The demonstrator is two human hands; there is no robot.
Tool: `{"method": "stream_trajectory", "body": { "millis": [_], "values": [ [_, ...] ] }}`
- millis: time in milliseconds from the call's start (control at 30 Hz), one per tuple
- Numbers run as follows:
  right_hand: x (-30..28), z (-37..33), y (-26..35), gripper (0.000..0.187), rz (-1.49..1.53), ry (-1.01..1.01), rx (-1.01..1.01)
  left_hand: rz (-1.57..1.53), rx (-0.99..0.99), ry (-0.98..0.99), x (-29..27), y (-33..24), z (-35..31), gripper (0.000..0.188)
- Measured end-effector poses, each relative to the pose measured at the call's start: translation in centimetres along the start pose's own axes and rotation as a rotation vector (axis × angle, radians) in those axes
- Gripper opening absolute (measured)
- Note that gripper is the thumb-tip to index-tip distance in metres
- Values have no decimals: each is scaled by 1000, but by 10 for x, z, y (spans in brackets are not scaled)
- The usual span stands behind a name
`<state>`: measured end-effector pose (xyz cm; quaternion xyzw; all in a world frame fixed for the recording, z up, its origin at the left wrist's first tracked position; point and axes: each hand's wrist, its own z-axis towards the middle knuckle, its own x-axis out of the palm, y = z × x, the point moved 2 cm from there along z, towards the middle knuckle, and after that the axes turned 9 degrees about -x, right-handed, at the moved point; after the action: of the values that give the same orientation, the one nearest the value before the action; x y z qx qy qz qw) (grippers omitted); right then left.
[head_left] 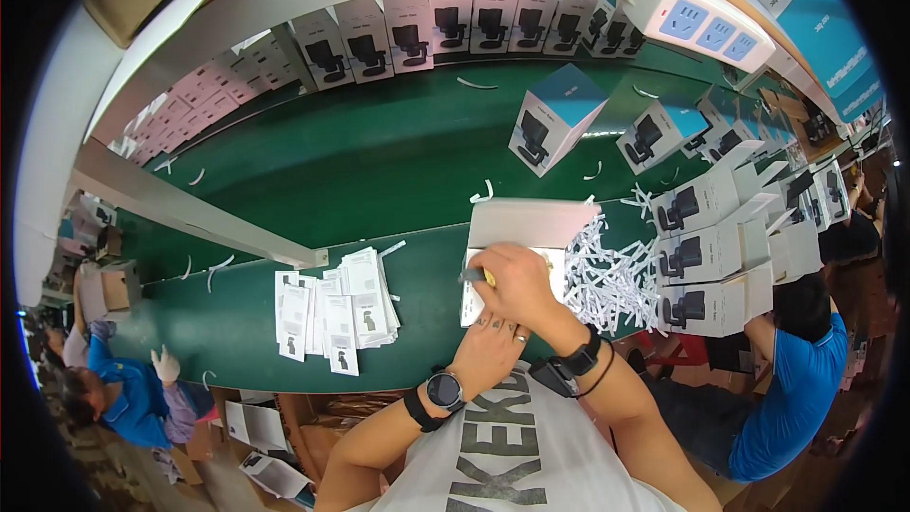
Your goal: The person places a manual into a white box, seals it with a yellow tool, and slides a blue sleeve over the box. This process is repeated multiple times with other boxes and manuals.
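Observation:
An open white carton (467, 301) sits in front of me on the green workbench, its lid flap (531, 224) raised at the far side. Over the carton, my right hand (519, 283) is closed round a small grey-and-yellow tool (474, 276); its exact kind is unclear. My left hand (488, 353) grips the carton's near edge, just below the right hand, which covers its fingertips. White shredded paper (616, 275) is heaped right beside the carton. To the left lie overlapping stacks of white printed leaflets (355, 303).
Printed cartons (491, 19) line the far shelf; a blue-topped carton (555, 123) stands on the green bench (379, 133). Open cartons (701, 261) are stacked at right near a person in blue (796, 398). A metal post (218, 213) slants at left. A power strip (701, 24) hangs upper right.

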<state>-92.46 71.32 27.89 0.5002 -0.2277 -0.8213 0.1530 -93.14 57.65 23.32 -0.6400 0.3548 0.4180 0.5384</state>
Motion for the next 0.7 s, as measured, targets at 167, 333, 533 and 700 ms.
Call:
{"method": "stream_trajectory", "body": {
  "millis": [167,333,533,700],
  "values": [
    [-95,-53,-37,40,-192,-76,461,73,30,-307,-17,0,4,66],
    [-133,-55,-51,34,-91,-60,553,25,75,-292,-24,-1,5,71],
    [-113,-64,-29,18,631,-164,251,-492,-66,-48,-53,16,-3,69],
    [-106,-96,-4,17,450,203,335,-963,-137,-16,-51,33,-9,47]
  ]
}}
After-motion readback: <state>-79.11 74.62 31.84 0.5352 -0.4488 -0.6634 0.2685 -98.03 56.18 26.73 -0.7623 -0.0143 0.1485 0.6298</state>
